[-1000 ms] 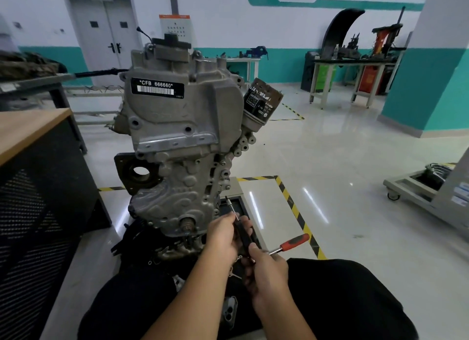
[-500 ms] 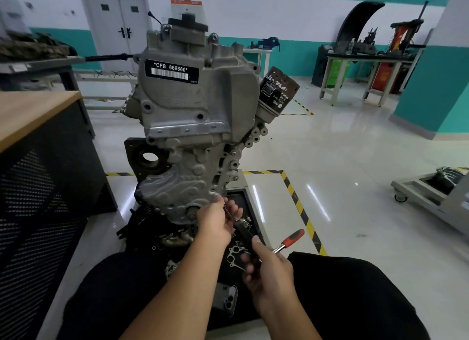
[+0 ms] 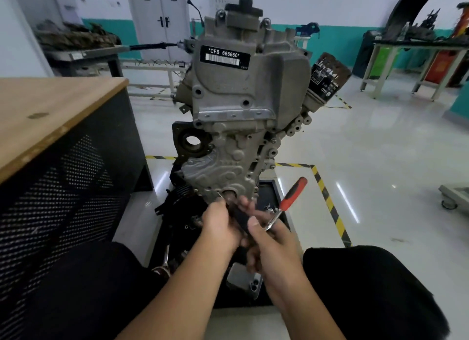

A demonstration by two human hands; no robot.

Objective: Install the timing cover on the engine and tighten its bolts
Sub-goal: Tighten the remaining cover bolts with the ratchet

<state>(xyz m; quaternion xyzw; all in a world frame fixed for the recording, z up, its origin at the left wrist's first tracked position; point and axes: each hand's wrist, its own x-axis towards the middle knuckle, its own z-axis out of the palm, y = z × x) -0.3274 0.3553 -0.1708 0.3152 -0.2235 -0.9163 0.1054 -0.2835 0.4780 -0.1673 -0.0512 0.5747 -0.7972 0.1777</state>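
Note:
The engine stands upright in front of me, and the grey cast timing cover sits on its facing side. Both hands are low at the cover's bottom edge. My left hand grips the front of a black-handled driver, whose thin tip touches the cover beside the round crank opening. My right hand holds the rear of that handle with the thumb on top. A red-handled ratchet sticks up and to the right from its fingers. The bolt under the tip is hidden.
A wood-topped cabinet with a perforated black side stands close on the left. The oil filter juts out at the engine's right. A black floor tray holds loose parts, a metal part lies between my knees, and yellow-black tape lines the floor.
Both hands rose and moved left along the cover's lower edge, carrying the driver tip from the right side to the crank opening. The red handle tilted more upright. My head moved closer.

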